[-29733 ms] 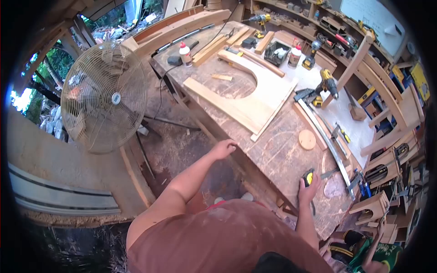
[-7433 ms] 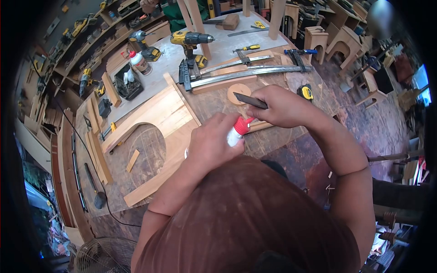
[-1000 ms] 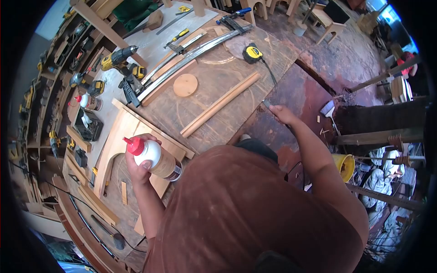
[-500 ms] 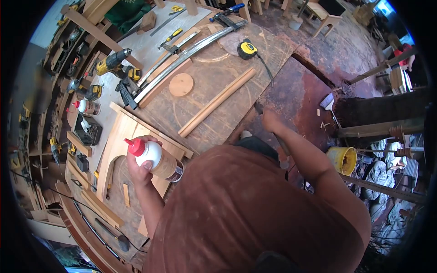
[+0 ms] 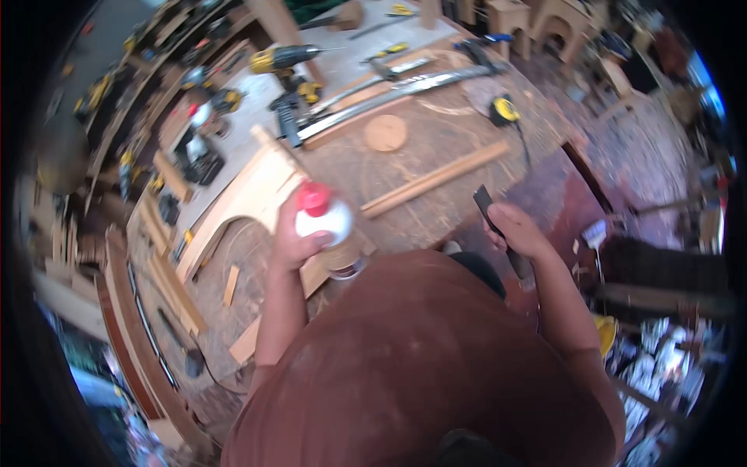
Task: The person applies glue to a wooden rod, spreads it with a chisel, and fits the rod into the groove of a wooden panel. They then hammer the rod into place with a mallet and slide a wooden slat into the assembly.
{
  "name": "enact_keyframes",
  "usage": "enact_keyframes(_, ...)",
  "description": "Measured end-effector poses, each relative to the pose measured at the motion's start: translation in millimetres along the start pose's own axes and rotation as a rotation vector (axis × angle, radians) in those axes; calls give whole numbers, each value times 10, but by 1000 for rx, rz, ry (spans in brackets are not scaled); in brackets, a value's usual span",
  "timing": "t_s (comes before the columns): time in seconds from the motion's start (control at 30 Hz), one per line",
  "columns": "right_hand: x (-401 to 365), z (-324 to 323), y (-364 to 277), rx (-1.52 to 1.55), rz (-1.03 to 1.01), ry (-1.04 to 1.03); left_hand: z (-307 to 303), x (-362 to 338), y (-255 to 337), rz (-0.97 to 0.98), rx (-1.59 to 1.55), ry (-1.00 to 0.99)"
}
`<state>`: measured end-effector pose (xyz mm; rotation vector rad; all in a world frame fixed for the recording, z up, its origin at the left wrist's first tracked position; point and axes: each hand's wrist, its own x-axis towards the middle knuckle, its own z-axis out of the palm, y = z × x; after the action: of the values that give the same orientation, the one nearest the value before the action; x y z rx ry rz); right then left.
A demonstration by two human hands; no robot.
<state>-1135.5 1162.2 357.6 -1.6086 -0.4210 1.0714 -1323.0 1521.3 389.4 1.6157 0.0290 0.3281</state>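
One glue bottle (image 5: 333, 224), white with red cap, is clamped in the fingers of the left hand (image 5: 294, 240) over the near side of the counter (image 5: 416, 222); one dark flat tool (image 5: 484, 202) is gripped by the closed fingers of the right hand (image 5: 520, 230), near the counter's edge at right. Laid out on the counter are one wooden strip (image 5: 436, 180) between the hands and farther off, one wooden disc (image 5: 386, 133) beyond it, one tape measure (image 5: 505, 110) at far right, and one curved wooden panel (image 5: 245, 191) at left.

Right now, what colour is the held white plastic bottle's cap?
The cap is red, clearest in head view.
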Motion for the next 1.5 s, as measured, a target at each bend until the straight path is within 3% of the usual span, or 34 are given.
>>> enact_keyframes(0.13, -58, 571, -964, -79, -269, -262, 198, 156, 253, 116, 91, -31)
enact_keyframes(0.3, -155, 977, -1581, -208, -254, -419, 307, 115, 517, 167, 140, 6)
enact_keyframes(0.37, -169, 1064, -1691, -249, -142, -445, 309, 85, 604, 273, 321, 18)
enact_keyframes(0.5, -112, 1140, -1749, -276, -118, -501, 346, 4, 694, 358, 482, 88)
enact_keyframes(0.7, -38, 1176, -1712, -218, -63, -553, 322, -33, 666, 332, 469, 88)
enact_keyframes(0.8, 54, 1193, -1591, -208, -133, -515, 338, -35, 625, 203, 284, 55)
enact_keyframes(0.87, 144, 1214, -1474, -285, -456, -408, 412, -50, 604, 157, 207, 81)
enact_keyframes(0.9, 132, 1200, -1499, -282, -458, -403, 439, -46, 596, 105, 127, 112)
enact_keyframes(0.97, 87, 1162, -1616, -199, -201, -485, 438, -8, 611, 128, 204, 128)
enact_keyframes(1.07, 62, 1140, -1673, -190, -124, -507, 452, 30, 603, 171, 329, 150)
enact_keyframes(1.27, 106, 1135, -1620, -150, -407, -375, 440, 24, 609, 115, 207, 127)
enact_keyframes(1.43, 93, 1163, -1701, -102, -349, -421, 364, 73, 694, 169, 133, 125)
enact_keyframes(1.5, 119, 1176, -1742, -71, -298, -433, 367, 101, 712, 71, -94, 95)
